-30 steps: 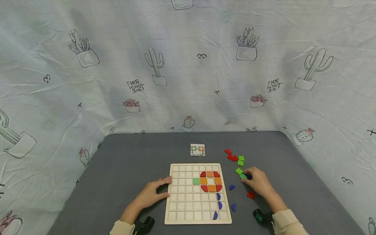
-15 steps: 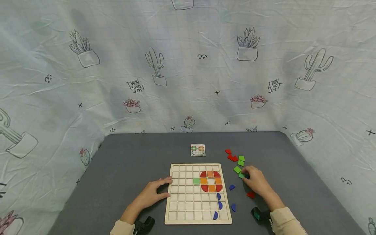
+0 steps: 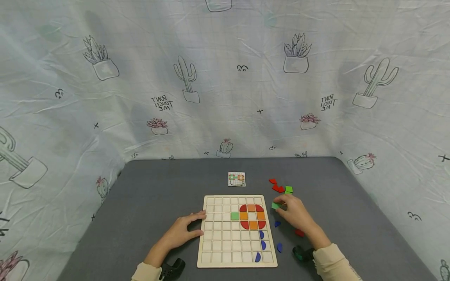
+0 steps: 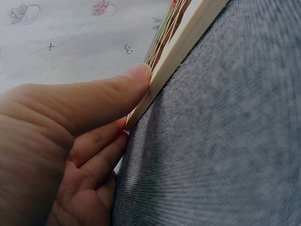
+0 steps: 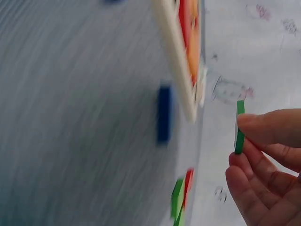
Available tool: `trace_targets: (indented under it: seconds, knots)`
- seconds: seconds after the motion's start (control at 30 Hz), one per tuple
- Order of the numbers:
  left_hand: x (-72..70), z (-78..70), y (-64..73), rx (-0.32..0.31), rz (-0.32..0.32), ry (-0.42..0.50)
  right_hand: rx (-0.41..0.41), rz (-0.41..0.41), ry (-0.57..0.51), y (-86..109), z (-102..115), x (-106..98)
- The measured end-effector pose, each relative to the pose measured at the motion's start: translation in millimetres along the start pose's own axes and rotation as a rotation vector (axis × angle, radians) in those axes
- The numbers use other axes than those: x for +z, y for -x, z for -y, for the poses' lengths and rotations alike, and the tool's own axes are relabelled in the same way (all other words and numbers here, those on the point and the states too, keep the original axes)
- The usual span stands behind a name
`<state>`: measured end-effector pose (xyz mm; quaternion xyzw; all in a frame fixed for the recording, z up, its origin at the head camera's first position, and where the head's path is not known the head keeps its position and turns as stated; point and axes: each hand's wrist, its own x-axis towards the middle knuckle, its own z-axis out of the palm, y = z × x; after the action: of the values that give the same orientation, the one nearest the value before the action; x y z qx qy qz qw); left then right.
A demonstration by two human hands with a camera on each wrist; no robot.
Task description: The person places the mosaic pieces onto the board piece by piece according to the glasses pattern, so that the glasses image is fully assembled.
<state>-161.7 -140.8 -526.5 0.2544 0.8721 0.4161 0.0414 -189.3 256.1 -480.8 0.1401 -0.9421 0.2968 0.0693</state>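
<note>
My right hand (image 3: 295,214) pinches a green square tile (image 3: 275,205) between thumb and fingers, just right of the wooden grid board (image 3: 218,236). The right wrist view shows this green tile (image 5: 240,127) edge-on, raised off the table. My left hand (image 3: 178,233) rests at the board's left edge; in the left wrist view its thumb (image 4: 108,96) touches the wooden edge (image 4: 171,70). Set in the grid are red quarter pieces (image 3: 244,225) and orange squares (image 3: 254,225) in a ring, a light green square (image 3: 234,216) beside it, and blue half-circles (image 3: 263,245) lower right.
A small pattern card (image 3: 236,179) lies beyond the board. Red pieces (image 3: 273,181) and green tiles (image 3: 288,189) are scattered at the far right. Blue half-circles (image 3: 279,247) lie beside the board's right edge, and a red piece (image 3: 299,233) is partly under my right wrist.
My right hand has picked up a green tile from the pile and carried it left towards the board. My left hand has stayed at the board's edge.
</note>
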Motion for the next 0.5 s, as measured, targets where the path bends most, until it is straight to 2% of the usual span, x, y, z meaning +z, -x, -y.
trace_targets:
  seconds: [0.27, 0.5]
  knots:
    - [-1.7, -1.8, 0.4, -0.013, -0.003, 0.015, -0.064, 0.101, -0.151, -11.3, 34, 15]
    - [-1.2, -2.4, 1.4, -0.009, 0.006, 0.013, -0.122, 0.181, -0.213, -21.6, 58, 37]
